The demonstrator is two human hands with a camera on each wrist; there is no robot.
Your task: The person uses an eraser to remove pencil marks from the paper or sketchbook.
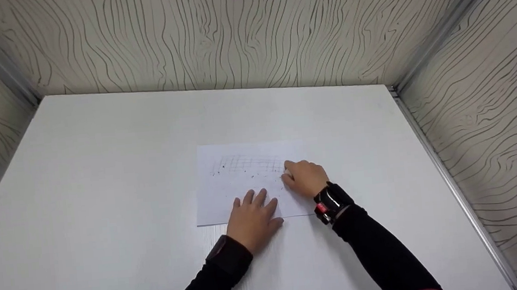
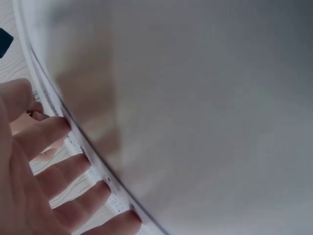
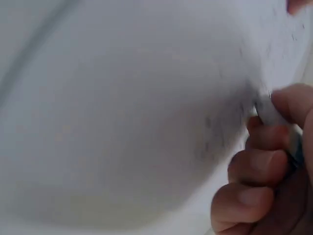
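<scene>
A white sheet of paper (image 1: 212,208) lies on the table, with a pencil-drawn grid (image 1: 250,163) across its upper part. Dark crumbs (image 1: 252,177) are scattered below and over the lines. My right hand (image 1: 306,178) pinches a whitish eraser (image 3: 268,110) against the paper at the grid's right end; a blue-green part shows inside the curled fingers in the right wrist view. Near the sheet's lower edge my left hand (image 1: 253,221) rests with its fingers spread and fairly straight, fingertips on the paper. The right hand mostly hides the eraser in the head view.
The white table (image 1: 105,184) extends around the sheet on all sides. Wood-patterned panels (image 1: 231,36) stand behind it and at both sides, joined by grey metal profiles (image 1: 454,175). Black bands (image 1: 332,200) are strapped on both wrists.
</scene>
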